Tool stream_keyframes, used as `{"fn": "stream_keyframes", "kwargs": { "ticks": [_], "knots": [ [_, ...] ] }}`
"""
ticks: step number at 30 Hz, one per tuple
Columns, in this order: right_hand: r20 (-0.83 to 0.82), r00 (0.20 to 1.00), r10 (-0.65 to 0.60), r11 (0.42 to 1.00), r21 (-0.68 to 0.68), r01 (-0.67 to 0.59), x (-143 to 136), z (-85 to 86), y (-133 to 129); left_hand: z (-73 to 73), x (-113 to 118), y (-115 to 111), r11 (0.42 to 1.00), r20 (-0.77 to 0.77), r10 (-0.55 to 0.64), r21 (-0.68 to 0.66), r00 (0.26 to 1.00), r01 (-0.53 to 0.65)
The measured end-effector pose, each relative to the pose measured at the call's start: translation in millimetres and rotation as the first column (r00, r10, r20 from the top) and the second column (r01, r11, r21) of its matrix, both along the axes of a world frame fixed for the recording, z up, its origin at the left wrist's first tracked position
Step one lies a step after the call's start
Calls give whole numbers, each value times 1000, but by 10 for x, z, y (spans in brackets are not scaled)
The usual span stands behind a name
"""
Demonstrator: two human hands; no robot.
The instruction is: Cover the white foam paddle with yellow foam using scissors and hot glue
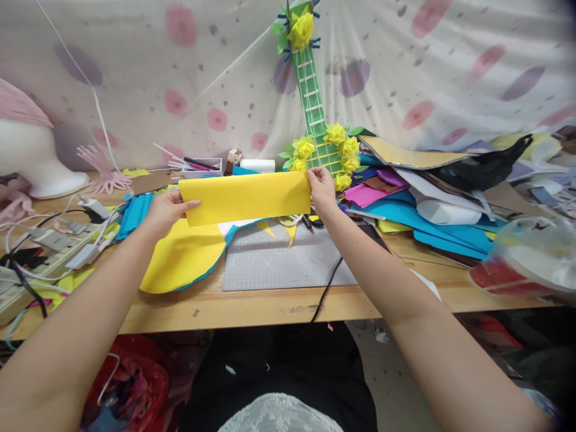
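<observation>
A flat yellow sheet [247, 197] is stretched between my two hands above the table. My left hand [167, 211] pinches its left end, thumb in front. At the upper right corner, my right hand [321, 185] grips the sheet between closed fingers. Below and to the left lies a rounded yellow piece with a blue edge [184, 258], partly covered by the sheet. A grey cutting mat [288, 258] rests beneath, with yellow scraps and a black pen [308, 224] near its back edge.
Behind stands a green paper guitar with yellow flowers [312, 102]. Coloured sheets [432, 216] pile up at the right, near a plastic cup [517, 264]. Power strips and cables [49, 246] lie left, below a white foam head [40, 156]. A black cord crosses the table's front edge.
</observation>
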State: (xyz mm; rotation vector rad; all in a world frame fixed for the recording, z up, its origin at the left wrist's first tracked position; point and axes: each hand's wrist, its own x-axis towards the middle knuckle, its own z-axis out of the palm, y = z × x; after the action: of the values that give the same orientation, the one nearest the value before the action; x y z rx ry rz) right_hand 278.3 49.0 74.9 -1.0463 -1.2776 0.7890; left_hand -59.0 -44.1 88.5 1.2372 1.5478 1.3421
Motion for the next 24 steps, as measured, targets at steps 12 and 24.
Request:
{"fn": "stream_keyframes", "kwargs": {
  "ticks": [12, 24],
  "knots": [
    [-92, 995, -30, 996, -85, 22, 26, -35, 25, -22, 53, 34, 996, -58, 10, -88, 998, -15],
    [-55, 997, -60, 989, -142, 52, 49, -23, -27, -8, 109, 5, 992, -152, 32, -118, 988, -50]
  ]
}}
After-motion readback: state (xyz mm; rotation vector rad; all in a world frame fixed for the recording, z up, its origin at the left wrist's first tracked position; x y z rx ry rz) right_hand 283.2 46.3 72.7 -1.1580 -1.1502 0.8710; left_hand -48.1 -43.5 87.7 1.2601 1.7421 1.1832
